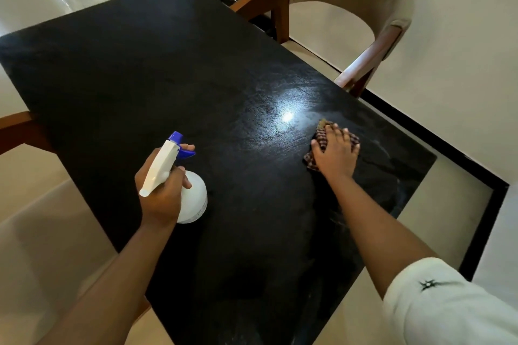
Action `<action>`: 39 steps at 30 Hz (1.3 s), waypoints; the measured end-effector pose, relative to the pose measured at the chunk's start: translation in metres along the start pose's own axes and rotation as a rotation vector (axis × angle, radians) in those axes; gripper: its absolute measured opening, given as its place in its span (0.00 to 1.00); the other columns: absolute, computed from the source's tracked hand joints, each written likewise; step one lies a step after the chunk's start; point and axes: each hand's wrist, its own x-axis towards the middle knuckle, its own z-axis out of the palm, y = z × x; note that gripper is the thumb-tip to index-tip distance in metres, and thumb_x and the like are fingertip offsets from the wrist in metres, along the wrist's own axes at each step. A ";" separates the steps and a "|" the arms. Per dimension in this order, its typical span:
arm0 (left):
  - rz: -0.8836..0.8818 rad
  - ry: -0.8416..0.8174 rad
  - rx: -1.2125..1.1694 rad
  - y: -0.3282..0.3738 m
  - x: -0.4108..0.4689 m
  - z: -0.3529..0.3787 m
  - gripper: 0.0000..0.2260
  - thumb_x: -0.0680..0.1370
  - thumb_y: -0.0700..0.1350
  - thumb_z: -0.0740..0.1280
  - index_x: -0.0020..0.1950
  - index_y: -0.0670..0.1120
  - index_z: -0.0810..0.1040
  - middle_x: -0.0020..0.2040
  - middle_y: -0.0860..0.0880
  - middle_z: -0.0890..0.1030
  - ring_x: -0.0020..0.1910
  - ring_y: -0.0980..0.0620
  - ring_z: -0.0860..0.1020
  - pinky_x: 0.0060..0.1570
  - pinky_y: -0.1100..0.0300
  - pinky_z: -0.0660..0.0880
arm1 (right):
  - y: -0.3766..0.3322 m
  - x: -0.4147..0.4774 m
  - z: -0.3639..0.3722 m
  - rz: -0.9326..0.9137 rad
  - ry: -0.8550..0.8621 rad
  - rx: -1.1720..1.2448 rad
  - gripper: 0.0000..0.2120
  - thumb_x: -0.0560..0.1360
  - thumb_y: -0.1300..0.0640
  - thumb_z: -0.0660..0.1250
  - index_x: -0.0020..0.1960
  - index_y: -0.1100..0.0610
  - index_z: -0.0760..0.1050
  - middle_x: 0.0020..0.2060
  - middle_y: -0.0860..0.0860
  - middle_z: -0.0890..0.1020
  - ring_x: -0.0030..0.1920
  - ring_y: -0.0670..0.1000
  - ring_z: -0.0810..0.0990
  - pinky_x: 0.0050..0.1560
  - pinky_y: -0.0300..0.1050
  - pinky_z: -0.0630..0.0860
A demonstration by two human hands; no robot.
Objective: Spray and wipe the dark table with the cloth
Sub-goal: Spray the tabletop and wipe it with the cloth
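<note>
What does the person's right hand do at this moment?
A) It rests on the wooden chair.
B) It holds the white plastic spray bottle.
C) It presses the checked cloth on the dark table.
C: the right hand lies flat on the checked cloth on the dark table; the left hand grips the white plastic spray bottle.

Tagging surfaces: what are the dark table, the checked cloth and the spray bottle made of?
Black rectangular table: likely wood or veneer, satin; fine grain lines show near the glare.
Checked maroon-and-white cloth under the right hand: woven fabric, maybe cotton; crumples softly.
White spray bottle with blue nozzle, in the left hand: smooth plastic, slightly translucent.
</note>
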 end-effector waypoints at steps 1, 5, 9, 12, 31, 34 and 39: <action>0.000 0.004 0.003 0.000 -0.001 0.001 0.23 0.72 0.38 0.61 0.49 0.68 0.76 0.42 0.56 0.80 0.37 0.60 0.80 0.36 0.70 0.76 | -0.007 -0.002 0.001 0.032 0.001 0.005 0.30 0.77 0.41 0.57 0.76 0.52 0.59 0.76 0.51 0.61 0.76 0.54 0.53 0.73 0.63 0.49; -0.009 0.015 -0.010 0.008 -0.004 0.003 0.23 0.71 0.34 0.61 0.49 0.64 0.77 0.42 0.58 0.81 0.38 0.62 0.80 0.35 0.74 0.74 | -0.057 -0.039 0.009 -0.244 -0.060 0.014 0.30 0.77 0.41 0.58 0.76 0.49 0.59 0.76 0.50 0.61 0.76 0.53 0.54 0.73 0.62 0.49; -0.021 0.043 0.004 0.008 -0.006 0.005 0.25 0.72 0.31 0.62 0.50 0.64 0.75 0.44 0.47 0.80 0.41 0.64 0.80 0.35 0.76 0.74 | -0.075 -0.088 0.014 -0.665 -0.204 -0.026 0.33 0.74 0.36 0.48 0.76 0.46 0.57 0.76 0.45 0.58 0.77 0.49 0.51 0.74 0.60 0.47; -0.038 0.039 0.010 0.007 -0.005 0.005 0.17 0.72 0.26 0.62 0.52 0.47 0.74 0.47 0.44 0.77 0.41 0.63 0.80 0.34 0.76 0.73 | -0.042 -0.081 0.009 -0.605 -0.125 0.003 0.35 0.72 0.35 0.45 0.75 0.46 0.60 0.75 0.45 0.61 0.76 0.48 0.54 0.74 0.58 0.51; -0.086 -0.064 0.210 0.022 0.007 0.039 0.19 0.75 0.34 0.68 0.63 0.48 0.73 0.51 0.56 0.78 0.41 0.52 0.79 0.33 0.72 0.76 | -0.007 0.023 0.006 -0.553 -0.084 0.027 0.32 0.74 0.35 0.49 0.75 0.46 0.60 0.75 0.47 0.63 0.76 0.50 0.55 0.73 0.65 0.49; -0.108 -0.112 0.253 0.036 0.010 0.052 0.24 0.74 0.30 0.67 0.53 0.61 0.70 0.45 0.60 0.77 0.38 0.60 0.79 0.34 0.75 0.74 | 0.007 0.060 -0.002 -0.215 -0.020 0.038 0.29 0.77 0.39 0.56 0.75 0.49 0.59 0.75 0.50 0.63 0.76 0.53 0.54 0.72 0.67 0.48; -0.308 -0.090 0.090 0.048 0.020 0.071 0.21 0.74 0.28 0.62 0.50 0.56 0.77 0.48 0.52 0.80 0.38 0.59 0.77 0.31 0.74 0.73 | -0.024 0.038 0.000 -0.367 -0.101 0.081 0.29 0.78 0.39 0.55 0.76 0.46 0.57 0.76 0.47 0.58 0.77 0.51 0.49 0.71 0.68 0.42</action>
